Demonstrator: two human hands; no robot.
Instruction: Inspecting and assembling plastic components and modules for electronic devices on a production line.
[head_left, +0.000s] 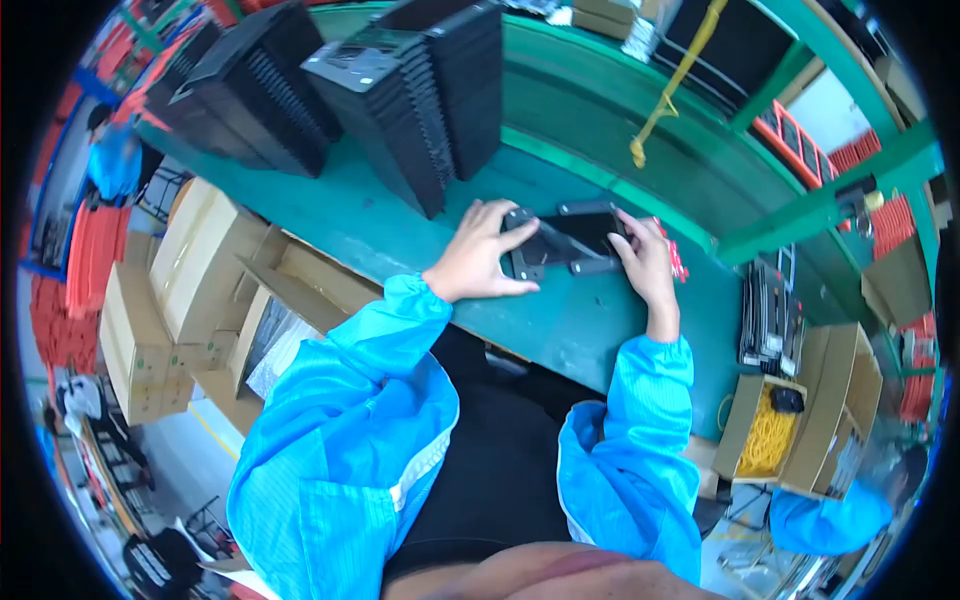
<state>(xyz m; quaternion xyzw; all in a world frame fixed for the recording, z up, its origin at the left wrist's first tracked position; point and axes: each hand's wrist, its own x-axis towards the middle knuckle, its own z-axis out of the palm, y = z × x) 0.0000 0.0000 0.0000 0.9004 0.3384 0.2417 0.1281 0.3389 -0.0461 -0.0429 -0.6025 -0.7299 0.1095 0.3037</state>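
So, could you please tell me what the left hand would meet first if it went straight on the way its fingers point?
Most likely the black panel lying on the green table; the left hand appears to be at its near end, though contact is hard to judge.

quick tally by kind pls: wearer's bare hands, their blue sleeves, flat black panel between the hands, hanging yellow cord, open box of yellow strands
Bare hands: 2 (left hand, right hand)
Blue sleeves: 2 (left sleeve, right sleeve)
Flat black panel: 1
Hanging yellow cord: 1
Open cardboard box of yellow strands: 1
Total: 7
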